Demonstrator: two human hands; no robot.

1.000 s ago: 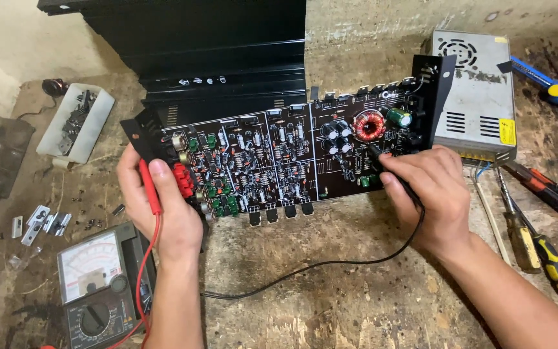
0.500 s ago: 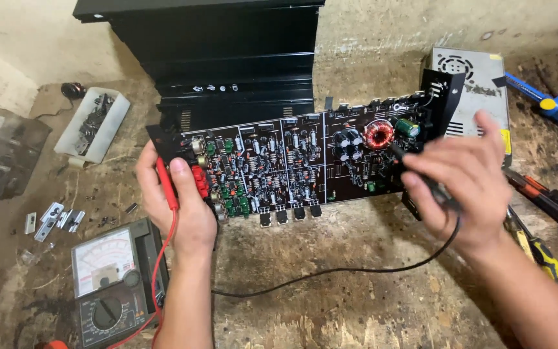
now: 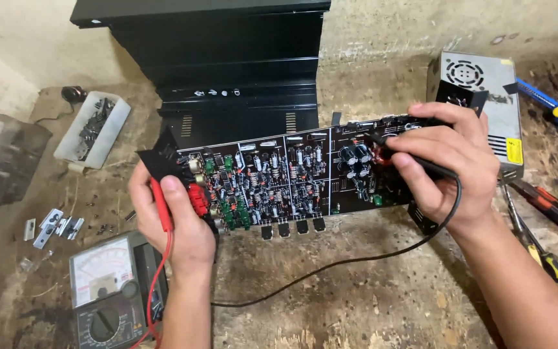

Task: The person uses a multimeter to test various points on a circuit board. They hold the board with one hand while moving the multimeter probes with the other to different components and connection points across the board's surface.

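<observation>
Nearest lay the meter [image 3: 108,294], its red lead running up to the left hand [image 3: 179,216], which pinched the red probe [image 3: 161,205] at the circuit board's [image 3: 292,178] left end. The right hand [image 3: 450,165] gripped the black probe [image 3: 414,161] over the capacitors; probing seemed underway, needing steady tip contact. Beyond stood the black case [image 3: 227,64].

A single head-worn camera looks steeply down and slightly forward from above the person's chest; it sits close, filling the frame with the circuit board [image 3: 285,178], both forearms and the worn bench [image 3: 369,297]; no second view overlaps.
</observation>
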